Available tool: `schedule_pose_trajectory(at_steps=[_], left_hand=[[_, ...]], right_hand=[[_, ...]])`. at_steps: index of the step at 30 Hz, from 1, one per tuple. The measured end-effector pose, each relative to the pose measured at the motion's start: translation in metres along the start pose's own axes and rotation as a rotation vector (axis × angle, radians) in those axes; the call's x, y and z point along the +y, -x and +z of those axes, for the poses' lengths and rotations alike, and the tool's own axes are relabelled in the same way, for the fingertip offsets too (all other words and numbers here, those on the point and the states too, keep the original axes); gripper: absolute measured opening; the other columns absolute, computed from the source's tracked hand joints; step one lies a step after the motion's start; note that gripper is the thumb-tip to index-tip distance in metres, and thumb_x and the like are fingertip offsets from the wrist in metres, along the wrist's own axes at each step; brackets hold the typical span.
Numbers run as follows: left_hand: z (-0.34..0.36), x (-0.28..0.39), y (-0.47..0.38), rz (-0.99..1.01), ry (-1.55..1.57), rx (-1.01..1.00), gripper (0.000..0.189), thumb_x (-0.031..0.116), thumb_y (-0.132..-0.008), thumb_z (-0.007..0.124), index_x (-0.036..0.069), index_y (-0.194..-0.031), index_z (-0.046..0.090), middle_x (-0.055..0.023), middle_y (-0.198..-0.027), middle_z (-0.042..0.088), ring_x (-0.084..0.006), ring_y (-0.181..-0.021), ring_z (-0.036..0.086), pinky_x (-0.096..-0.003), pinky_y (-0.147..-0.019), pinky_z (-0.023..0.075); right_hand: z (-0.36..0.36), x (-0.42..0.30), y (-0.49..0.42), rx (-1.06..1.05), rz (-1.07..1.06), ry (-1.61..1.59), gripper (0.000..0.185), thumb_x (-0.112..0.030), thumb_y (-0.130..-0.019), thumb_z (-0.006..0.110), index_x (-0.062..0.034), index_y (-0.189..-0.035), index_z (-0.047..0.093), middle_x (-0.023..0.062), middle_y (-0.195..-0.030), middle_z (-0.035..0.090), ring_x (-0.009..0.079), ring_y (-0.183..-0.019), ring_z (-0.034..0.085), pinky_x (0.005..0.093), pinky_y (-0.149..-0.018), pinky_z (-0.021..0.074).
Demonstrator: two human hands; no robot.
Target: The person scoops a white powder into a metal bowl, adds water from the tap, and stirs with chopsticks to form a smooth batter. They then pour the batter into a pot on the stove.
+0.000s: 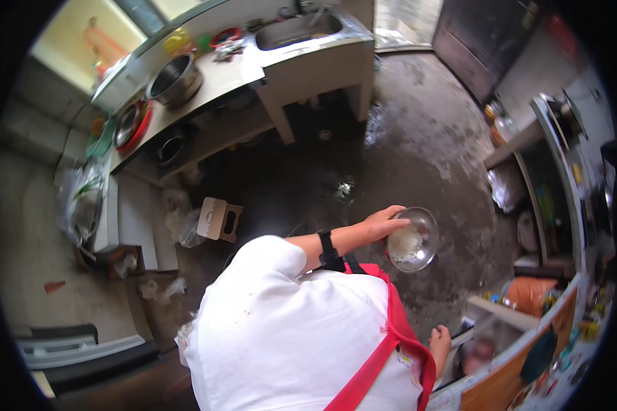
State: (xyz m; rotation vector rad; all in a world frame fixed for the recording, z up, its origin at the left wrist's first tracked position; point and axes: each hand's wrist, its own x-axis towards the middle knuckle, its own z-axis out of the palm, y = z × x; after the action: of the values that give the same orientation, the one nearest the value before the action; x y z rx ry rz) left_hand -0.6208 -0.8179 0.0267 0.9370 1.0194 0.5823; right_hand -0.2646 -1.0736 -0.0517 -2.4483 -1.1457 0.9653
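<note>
My left hand (388,226) grips the rim of a clear bowl (430,241), thumb on the near side and fingers around the outside. White grains (407,245), apparently uncooked rice, lie in it, and the bowl is held above the floor in front of the red apron (409,334). A black band (329,249) circles the left wrist. Lower right, my right hand (440,338) hangs beside an open compartment (493,329) of the cabinet, fingers loosely curled and apart, with nothing seen in them. The compartment's contents are blurred.
A counter (226,77) along the far wall bears a metal pot (172,82), a red basin (143,128) and a steel sink (298,33). A folding stool (218,220) stands on the dark, wet-looking floor (308,174). Cluttered shelving (560,149) lines the right side; a dark door (486,43) is beyond.
</note>
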Motion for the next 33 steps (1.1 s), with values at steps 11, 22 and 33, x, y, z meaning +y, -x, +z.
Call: schedule_pose_trajectory(at_steps=[11,22,33], left_hand=[[-0.027,-0.027,0.059,0.203,0.500,0.566,0.042,0.035,-0.087,0.049,0.009,-0.120,0.045,-0.0090,-0.105,0.057,-0.0202,-0.087,0.061,-0.0371,-0.058,0.0541],[0.007,-0.012,0.042,0.263,0.511,0.573,0.040,0.037,-0.088,0.047,0.009,-0.117,0.043,-0.0101,-0.100,0.058,-0.0199,-0.080,0.062,-0.0330,-0.053,0.0525],[-0.016,0.008,0.035,0.321,0.495,0.520,0.047,0.040,-0.086,0.052,0.009,-0.120,0.044,-0.0102,-0.103,0.055,-0.0222,-0.088,0.060,-0.0401,-0.055,0.0547]], right_hand=[[-0.058,-0.126,-0.116,-0.107,-0.512,0.185,0.031,-0.018,-0.077,0.062,-0.0004,-0.103,0.059,0.0219,-0.089,0.063,0.0334,-0.084,0.062,0.0376,-0.074,0.0479],[-0.061,-0.073,-0.149,-0.273,-0.442,0.277,0.031,-0.019,-0.079,0.061,-0.0016,-0.104,0.059,0.0230,-0.093,0.062,0.0367,-0.089,0.059,0.0402,-0.077,0.0464],[-0.043,-0.084,-0.163,-0.292,-0.451,0.233,0.028,-0.017,-0.078,0.061,-0.0019,-0.102,0.059,0.0206,-0.091,0.063,0.0320,-0.084,0.062,0.0375,-0.073,0.0478]])
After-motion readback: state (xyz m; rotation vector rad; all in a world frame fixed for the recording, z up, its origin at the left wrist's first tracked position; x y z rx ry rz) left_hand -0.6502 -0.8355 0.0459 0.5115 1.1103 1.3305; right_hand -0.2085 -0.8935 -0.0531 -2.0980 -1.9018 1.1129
